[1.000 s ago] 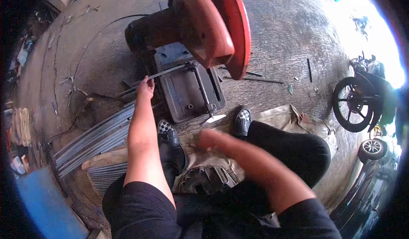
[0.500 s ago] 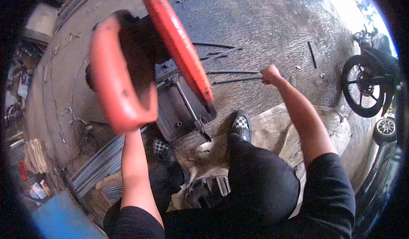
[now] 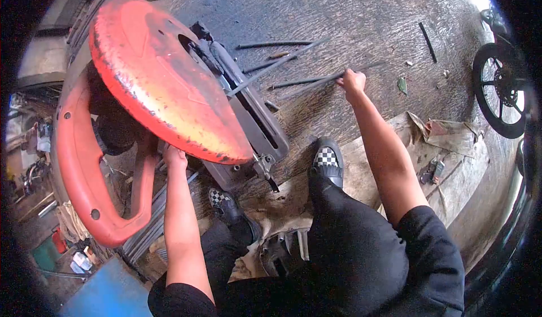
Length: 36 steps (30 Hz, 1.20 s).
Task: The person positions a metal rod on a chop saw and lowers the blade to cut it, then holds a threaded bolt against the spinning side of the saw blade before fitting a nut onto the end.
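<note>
A red cut-off saw with a round worn guard and a loop handle stands at the left over its dark metal base. My left hand is closed at the inner side of the handle, below the guard, its fingers partly hidden. My right hand is closed on a thin dark metal rod, slightly blurred, above the floor. Other thin rods lie on the floor beside the base, one slanting up from the saw.
A motorcycle wheel stands at the right. A crumpled cloth sheet lies beside my shoe. Metal bars and a blue surface are at the lower left. A short black rod lies on the floor.
The saw's red guard and handle have swung down and to the left, with the guard now broadside in view. My right hand has moved slightly up, and the rod in it has shifted.
</note>
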Each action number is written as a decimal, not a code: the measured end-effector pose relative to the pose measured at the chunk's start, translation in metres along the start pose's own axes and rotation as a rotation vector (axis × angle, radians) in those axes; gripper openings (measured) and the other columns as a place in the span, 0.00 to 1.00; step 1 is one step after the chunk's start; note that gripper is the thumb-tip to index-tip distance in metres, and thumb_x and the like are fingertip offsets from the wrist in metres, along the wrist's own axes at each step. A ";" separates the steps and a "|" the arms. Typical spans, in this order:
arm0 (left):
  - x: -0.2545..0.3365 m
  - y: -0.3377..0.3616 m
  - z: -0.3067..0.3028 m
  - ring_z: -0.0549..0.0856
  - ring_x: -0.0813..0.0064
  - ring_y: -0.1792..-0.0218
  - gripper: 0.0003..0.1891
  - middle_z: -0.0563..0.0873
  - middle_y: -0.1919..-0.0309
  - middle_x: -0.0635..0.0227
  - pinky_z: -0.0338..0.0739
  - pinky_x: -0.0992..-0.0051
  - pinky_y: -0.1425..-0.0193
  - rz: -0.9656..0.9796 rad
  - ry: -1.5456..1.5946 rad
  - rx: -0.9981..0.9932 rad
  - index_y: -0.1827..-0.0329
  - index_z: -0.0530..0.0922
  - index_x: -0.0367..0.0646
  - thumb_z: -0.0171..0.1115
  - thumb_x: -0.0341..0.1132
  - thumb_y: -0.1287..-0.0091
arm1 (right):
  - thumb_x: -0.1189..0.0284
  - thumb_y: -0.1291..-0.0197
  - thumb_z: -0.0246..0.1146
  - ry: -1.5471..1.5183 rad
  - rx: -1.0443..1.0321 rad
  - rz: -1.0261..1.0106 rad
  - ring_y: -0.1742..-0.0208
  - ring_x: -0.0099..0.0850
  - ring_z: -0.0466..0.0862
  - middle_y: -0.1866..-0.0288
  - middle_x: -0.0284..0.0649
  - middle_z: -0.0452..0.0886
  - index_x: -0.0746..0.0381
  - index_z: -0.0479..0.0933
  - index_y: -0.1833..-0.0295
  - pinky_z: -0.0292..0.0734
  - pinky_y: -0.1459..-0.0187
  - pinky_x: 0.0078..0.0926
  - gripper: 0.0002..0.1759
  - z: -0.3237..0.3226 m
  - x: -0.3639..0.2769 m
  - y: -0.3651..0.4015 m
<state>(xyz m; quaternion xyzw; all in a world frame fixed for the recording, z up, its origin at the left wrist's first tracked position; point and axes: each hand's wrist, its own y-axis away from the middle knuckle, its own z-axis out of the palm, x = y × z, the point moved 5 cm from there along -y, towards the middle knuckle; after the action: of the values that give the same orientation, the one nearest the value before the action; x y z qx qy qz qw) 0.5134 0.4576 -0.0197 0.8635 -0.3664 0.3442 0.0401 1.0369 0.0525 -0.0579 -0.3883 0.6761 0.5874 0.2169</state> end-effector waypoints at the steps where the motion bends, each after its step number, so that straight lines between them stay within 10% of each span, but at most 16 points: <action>1: 0.009 -0.002 -0.001 0.83 0.71 0.64 0.10 0.81 0.56 0.64 0.81 0.72 0.62 -0.450 0.572 0.151 0.51 0.75 0.39 0.56 0.31 0.34 | 0.73 0.44 0.56 -0.125 0.014 -0.060 0.77 0.32 0.80 0.70 0.48 0.77 0.78 0.71 0.58 0.81 0.76 0.26 0.16 0.005 -0.015 0.018; 2: 0.030 0.001 0.009 0.84 0.69 0.62 0.12 0.81 0.54 0.62 0.82 0.69 0.63 -0.898 1.144 0.303 0.50 0.75 0.39 0.56 0.31 0.34 | 0.71 0.44 0.57 -0.252 0.029 -0.123 0.76 0.31 0.80 0.71 0.48 0.78 0.80 0.69 0.56 0.79 0.76 0.27 0.19 0.008 -0.026 0.028; 3: 0.062 0.008 -0.006 0.85 0.66 0.61 0.12 0.82 0.55 0.59 0.83 0.67 0.68 -1.113 0.827 0.397 0.50 0.75 0.41 0.57 0.31 0.36 | 0.71 0.42 0.55 -0.246 -0.083 -0.103 0.76 0.30 0.80 0.68 0.48 0.77 0.80 0.63 0.50 0.82 0.76 0.27 0.22 0.015 -0.025 0.025; 36: 0.048 0.024 -0.014 0.83 0.61 0.57 0.14 0.82 0.57 0.58 0.79 0.63 0.60 -0.896 0.604 0.232 0.49 0.75 0.41 0.58 0.35 0.36 | 0.70 0.41 0.55 -0.291 -0.194 -0.137 0.71 0.35 0.81 0.65 0.50 0.76 0.75 0.66 0.58 0.82 0.75 0.34 0.16 0.122 -0.037 0.052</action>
<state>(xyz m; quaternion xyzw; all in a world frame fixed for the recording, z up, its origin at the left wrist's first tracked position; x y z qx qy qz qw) 0.5136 0.4161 0.0162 0.7967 0.1048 0.5638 0.1907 0.9990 0.1805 -0.0238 -0.3636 0.5496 0.6838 0.3134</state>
